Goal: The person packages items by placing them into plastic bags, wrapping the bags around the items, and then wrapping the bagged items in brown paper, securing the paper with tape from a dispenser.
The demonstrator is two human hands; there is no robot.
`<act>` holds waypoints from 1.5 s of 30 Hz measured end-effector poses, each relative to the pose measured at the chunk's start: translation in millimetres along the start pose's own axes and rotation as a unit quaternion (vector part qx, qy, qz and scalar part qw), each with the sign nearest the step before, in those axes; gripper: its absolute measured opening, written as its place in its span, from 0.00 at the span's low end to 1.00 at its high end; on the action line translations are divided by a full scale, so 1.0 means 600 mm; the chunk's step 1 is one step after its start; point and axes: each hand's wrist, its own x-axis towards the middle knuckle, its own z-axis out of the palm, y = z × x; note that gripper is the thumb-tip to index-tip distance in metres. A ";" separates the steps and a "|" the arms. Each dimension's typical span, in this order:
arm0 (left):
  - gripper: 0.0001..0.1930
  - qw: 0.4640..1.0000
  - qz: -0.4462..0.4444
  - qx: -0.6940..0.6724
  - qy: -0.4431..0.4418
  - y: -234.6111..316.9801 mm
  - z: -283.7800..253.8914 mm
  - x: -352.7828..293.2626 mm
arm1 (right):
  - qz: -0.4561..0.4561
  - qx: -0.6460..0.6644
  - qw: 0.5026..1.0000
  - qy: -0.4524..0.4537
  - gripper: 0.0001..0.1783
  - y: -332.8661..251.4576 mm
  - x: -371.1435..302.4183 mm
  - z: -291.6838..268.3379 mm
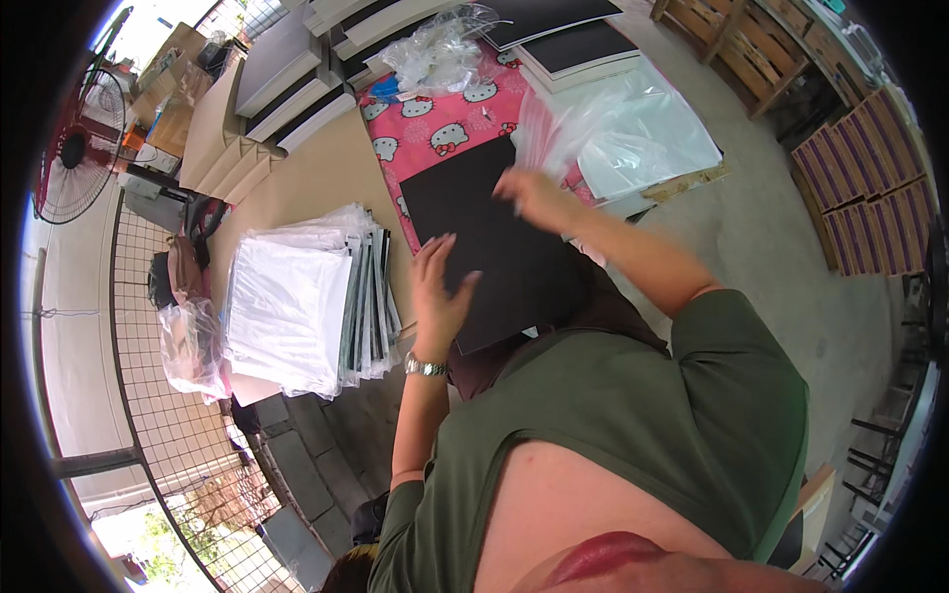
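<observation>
A large flat black sheet or board (494, 247) lies partly on the pink patterned table cover and reaches over my lap. My left hand (440, 292) rests at its left edge, fingers and thumb spread, a metal watch on the wrist. Over its far right corner is my right hand (539, 201), smeared by motion; whether its fingers pinch anything cannot be made out. Just beyond that hand, a pile of clear plastic bags (643, 133) spreads across the table's right side, its near left edge fanned out and pinkish.
At left stands a stack of plastic-wrapped black boards (292, 296) on brown cardboard (316, 163). Behind are piles of thick black-and-white boards (287, 84), crumpled plastic (440, 49) and more black boards (578, 47). A fan (74, 148) is far left; stacked cartons (865, 183) stand far right.
</observation>
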 end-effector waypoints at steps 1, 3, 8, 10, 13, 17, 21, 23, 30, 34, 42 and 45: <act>0.37 1.000 0.004 -0.025 -0.019 0.016 0.006 0.014 | -0.032 0.043 0.999 -0.006 0.15 -0.069 -0.017 0.030; 0.43 0.970 -0.022 -0.237 -0.057 0.006 0.031 0.010 | -0.056 0.089 0.994 -0.014 0.12 -0.164 -0.020 0.026; 0.22 0.876 -0.193 -0.441 -0.044 0.019 0.009 0.025 | 0.049 0.099 0.986 0.128 0.11 -0.215 0.016 -0.059; 0.18 0.870 -0.235 -0.432 -0.025 0.015 -0.010 0.020 | 0.107 0.229 0.947 0.200 0.10 -0.195 0.031 -0.071; 0.17 0.877 -0.200 -0.435 0.037 0.011 -0.032 0.017 | 0.126 0.357 0.925 0.013 0.10 -0.204 0.015 -0.051; 0.23 0.845 -0.223 -0.485 0.011 -0.005 -0.051 0.004 | 0.183 0.411 0.893 -0.018 0.06 -0.182 0.010 -0.038; 0.30 0.815 -0.250 -0.522 -0.021 0.022 -0.058 0.024 | 0.141 0.434 0.886 -0.083 0.04 -0.216 0.007 -0.025; 0.31 0.780 -0.248 -0.573 0.027 0.022 -0.053 0.040 | 0.118 0.298 0.947 -0.016 0.03 -0.217 0.016 -0.024; 0.29 0.822 -0.229 -0.513 0.097 0.085 -0.038 0.045 | 0.006 0.241 0.966 0.097 0.05 -0.198 0.038 -0.016; 0.14 0.827 -0.282 -0.485 -0.038 0.035 -0.042 -0.007 | 0.091 0.454 0.886 0.012 0.10 -0.221 0.039 -0.005; 0.18 0.684 -0.399 -0.611 0.013 0.018 -0.120 -0.072 | 0.066 0.534 0.716 -0.444 0.19 -0.201 -0.026 -0.066; 0.15 0.723 -0.337 -0.602 -0.029 0.001 -0.147 -0.083 | -0.047 0.432 0.720 -0.541 0.16 -0.189 -0.014 -0.067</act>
